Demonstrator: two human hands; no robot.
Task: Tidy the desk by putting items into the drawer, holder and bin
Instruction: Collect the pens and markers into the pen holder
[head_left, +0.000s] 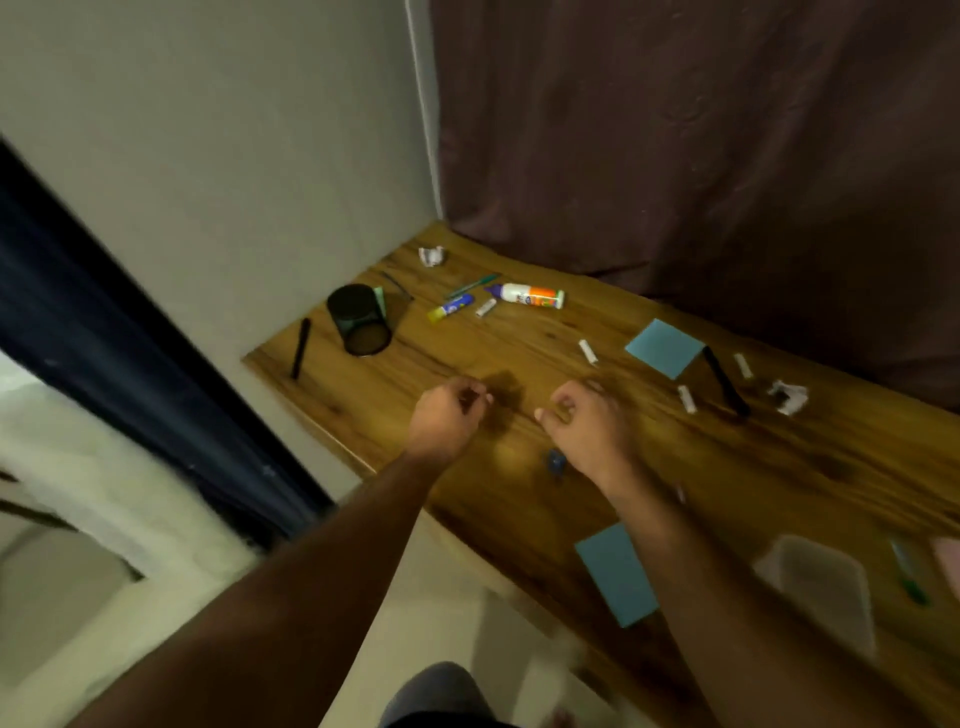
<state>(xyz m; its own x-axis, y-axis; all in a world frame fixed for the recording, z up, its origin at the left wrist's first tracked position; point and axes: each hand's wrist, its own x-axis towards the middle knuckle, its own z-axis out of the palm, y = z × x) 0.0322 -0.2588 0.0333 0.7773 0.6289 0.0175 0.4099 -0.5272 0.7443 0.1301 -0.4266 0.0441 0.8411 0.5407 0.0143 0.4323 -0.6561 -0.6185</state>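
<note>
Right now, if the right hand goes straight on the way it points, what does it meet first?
Probably bare desk first, then the small white stick past the right hand; depth is unclear in this blurred view.

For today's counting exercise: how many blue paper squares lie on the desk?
2: one blue square far right beside a black marker, one blue square at the near edge.

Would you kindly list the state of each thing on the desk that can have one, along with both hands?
Mesh holder: upright, mostly empty.
Glue bottle: lying flat, capped.
Glue stick: lying flat.
Far paper ball: crumpled.
Right paper ball: crumpled.
Left hand: fingers curled, contents unclear.
Right hand: fingers curled, contents unclear.
</note>
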